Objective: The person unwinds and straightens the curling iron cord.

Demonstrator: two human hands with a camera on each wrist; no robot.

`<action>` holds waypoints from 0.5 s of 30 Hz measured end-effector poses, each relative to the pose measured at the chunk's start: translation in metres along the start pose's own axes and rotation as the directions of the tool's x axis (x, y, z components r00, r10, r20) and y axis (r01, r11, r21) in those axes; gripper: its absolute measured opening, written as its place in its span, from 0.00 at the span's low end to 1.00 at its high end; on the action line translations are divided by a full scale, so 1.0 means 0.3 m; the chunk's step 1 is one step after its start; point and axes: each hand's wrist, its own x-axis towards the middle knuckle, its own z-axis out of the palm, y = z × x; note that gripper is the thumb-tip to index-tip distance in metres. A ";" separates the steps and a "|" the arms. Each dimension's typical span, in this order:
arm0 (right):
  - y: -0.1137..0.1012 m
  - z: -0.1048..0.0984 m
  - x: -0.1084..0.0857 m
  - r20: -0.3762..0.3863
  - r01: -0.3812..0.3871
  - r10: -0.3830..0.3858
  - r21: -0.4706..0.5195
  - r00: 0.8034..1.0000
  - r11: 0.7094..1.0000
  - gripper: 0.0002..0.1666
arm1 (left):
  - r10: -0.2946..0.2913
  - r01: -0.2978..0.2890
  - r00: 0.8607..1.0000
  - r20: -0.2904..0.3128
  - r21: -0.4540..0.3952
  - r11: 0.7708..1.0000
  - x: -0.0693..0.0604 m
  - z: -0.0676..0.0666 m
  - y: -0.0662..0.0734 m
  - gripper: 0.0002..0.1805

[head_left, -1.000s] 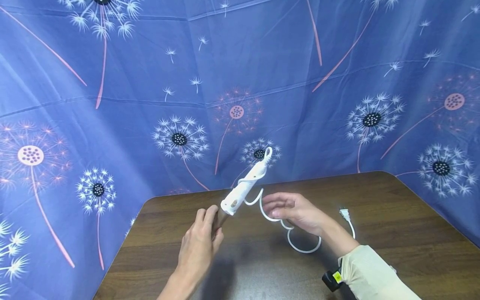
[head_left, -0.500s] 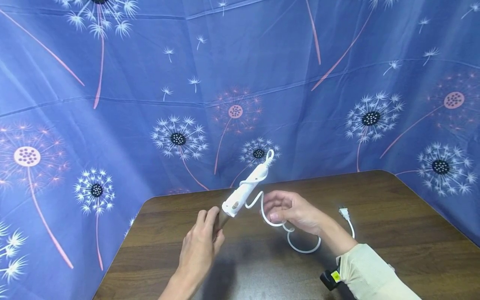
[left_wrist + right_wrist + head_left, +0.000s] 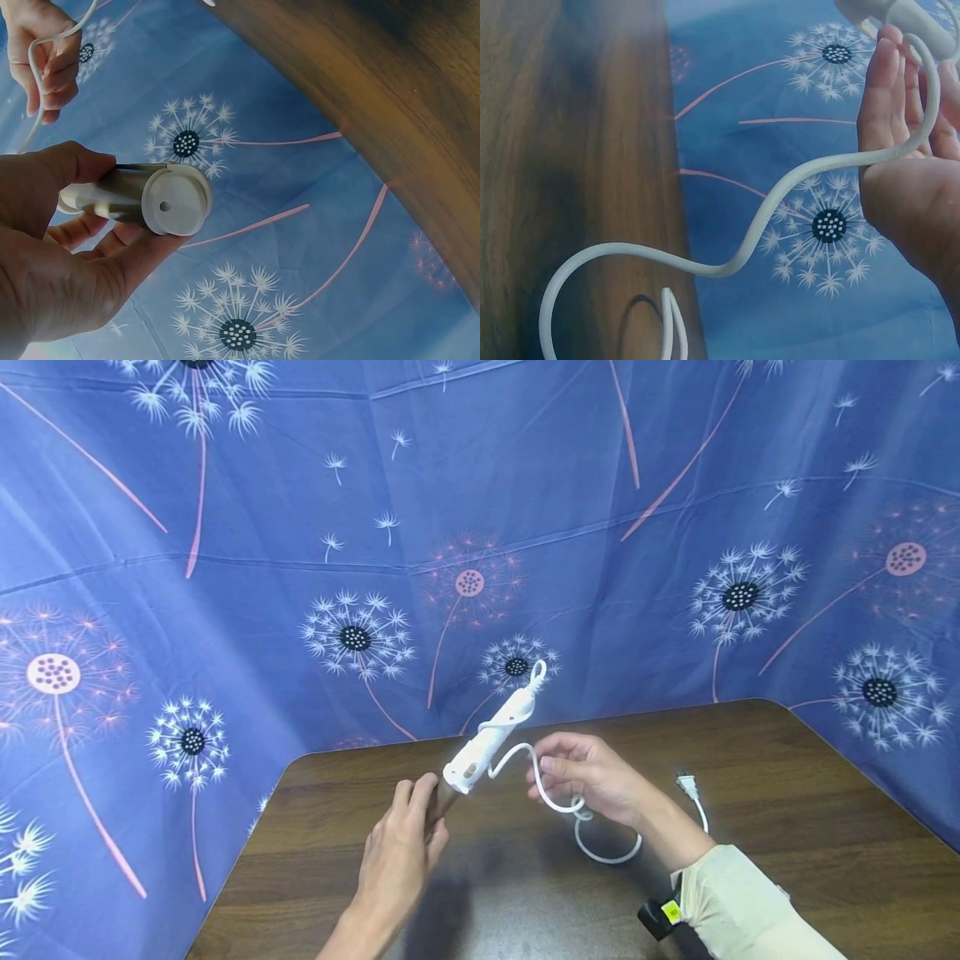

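Observation:
My left hand (image 3: 399,843) grips the barrel of what looks like a curling iron (image 3: 491,735), its white handle tilted up and away to the right. In the left wrist view, thumb and fingers surround the metal barrel (image 3: 120,196), with its white end cap (image 3: 178,201) facing the camera. A white cord (image 3: 558,807) coils round the handle and hangs in loose bends to the right. My right hand (image 3: 592,777) is beside these bends, its fingers loosely extended. The right wrist view has the cord (image 3: 840,160) lying across that palm.
Both hands are above a brown wooden table (image 3: 525,893). The cord's plug (image 3: 687,783) lies to the right of my right hand. Behind the table hangs a blue dandelion-print cloth (image 3: 480,485). A black device (image 3: 657,918) is strapped below the right sleeve.
My right hand has risen a little and its thumb has moved up. The cord's bend beside it has shifted right and widened. My left hand and the curling iron have barely moved.

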 end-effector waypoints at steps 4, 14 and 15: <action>-0.012 0.003 0.002 -0.040 -0.028 0.029 0.029 0.999 0.999 0.14 | -0.014 0.014 1.000 0.012 0.001 1.000 0.002 -0.002 -0.001 0.28; -0.025 -0.038 -0.009 -0.243 -0.122 0.121 0.013 0.962 0.992 0.13 | 0.011 -0.011 1.000 0.016 0.002 1.000 -0.001 -0.009 -0.001 0.28; -0.026 -0.045 -0.010 -0.268 -0.123 0.124 0.019 0.955 0.992 0.13 | 0.021 -0.021 1.000 0.016 0.001 1.000 -0.003 -0.009 -0.001 0.28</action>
